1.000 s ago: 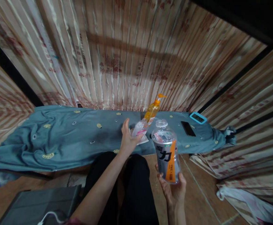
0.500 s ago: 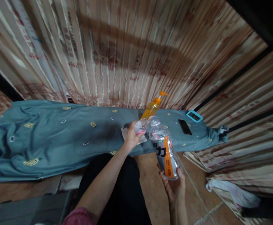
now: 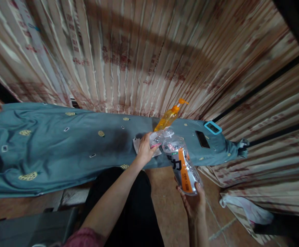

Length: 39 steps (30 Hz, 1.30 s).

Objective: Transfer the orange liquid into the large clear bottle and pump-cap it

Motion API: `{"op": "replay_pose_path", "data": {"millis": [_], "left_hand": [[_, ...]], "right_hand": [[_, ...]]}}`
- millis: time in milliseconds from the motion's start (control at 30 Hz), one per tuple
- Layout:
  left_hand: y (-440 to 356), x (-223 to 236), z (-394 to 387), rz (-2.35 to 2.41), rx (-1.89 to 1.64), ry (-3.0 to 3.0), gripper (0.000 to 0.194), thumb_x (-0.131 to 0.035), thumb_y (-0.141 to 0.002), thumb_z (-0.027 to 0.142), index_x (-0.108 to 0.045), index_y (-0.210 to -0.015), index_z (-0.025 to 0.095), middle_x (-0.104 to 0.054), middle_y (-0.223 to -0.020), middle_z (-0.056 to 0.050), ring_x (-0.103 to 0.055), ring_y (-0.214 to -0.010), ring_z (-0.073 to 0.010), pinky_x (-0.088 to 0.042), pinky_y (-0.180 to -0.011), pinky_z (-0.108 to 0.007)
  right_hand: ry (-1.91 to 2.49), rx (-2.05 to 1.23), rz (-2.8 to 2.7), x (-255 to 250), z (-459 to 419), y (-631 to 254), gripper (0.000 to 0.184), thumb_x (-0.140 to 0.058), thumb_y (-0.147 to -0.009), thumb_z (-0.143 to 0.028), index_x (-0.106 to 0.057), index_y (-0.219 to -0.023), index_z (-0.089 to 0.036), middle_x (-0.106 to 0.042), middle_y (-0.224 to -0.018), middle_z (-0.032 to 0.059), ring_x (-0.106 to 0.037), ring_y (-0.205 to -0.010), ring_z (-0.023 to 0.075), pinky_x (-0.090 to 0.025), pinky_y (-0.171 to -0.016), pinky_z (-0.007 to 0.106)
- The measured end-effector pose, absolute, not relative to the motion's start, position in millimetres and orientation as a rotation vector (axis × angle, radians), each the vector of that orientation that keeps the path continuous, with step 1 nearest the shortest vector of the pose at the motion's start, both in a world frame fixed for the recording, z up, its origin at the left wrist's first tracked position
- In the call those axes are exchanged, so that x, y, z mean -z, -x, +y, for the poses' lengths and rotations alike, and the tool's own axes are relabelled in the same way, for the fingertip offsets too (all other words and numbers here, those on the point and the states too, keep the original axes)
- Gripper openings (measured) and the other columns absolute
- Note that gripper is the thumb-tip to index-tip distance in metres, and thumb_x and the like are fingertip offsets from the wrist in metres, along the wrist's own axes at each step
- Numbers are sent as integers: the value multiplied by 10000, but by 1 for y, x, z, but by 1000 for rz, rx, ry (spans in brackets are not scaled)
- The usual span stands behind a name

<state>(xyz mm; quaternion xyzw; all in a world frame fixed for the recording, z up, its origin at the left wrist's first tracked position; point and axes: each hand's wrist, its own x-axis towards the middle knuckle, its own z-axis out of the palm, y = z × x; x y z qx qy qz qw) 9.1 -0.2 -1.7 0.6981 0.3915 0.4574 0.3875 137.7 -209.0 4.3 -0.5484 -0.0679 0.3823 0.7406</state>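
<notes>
Your right hand (image 3: 196,204) holds a big see-through bottle (image 3: 181,168) near its bottom, right of the middle of the frame, with your fingers and thumb curled round it. It leans, with its top to the upper left. A silver and orange label hides much of the inside, so I can't tell what is in it. Your left hand (image 3: 144,151) is closed round a small see-through bottle (image 3: 156,138) in the middle of the frame. The two bottle tops are close, but I can't tell if they touch. Just behind, a pump bottle (image 3: 167,118) has yellow-orange stuff in it. White paper (image 3: 136,144) lies under your left hand on a blue-green cloth (image 3: 62,151) with pineapples on it. A dark phone (image 3: 202,139) and a blue-edged clock (image 3: 213,128) lie to the right. Striped curtains (image 3: 128,61) fill the top, and brown floor tiles (image 3: 167,206) show below.
</notes>
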Motion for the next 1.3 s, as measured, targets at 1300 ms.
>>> {"op": "replay_pose_path", "data": {"millis": [1300], "left_hand": [[-5, 3, 0, 996, -1148, -1787, 569, -724, -717, 142, -492, -1235, 184, -615, -1223, -106, -579, -1172, -275, -468, -1028, -445]], "right_hand": [[1325, -688, -416, -38, -258, -122, 787, -777, -666, -487, -478, -1365, -283, -667, -1189, 127, -671, -1032, 312, -556, -842, 517]]}}
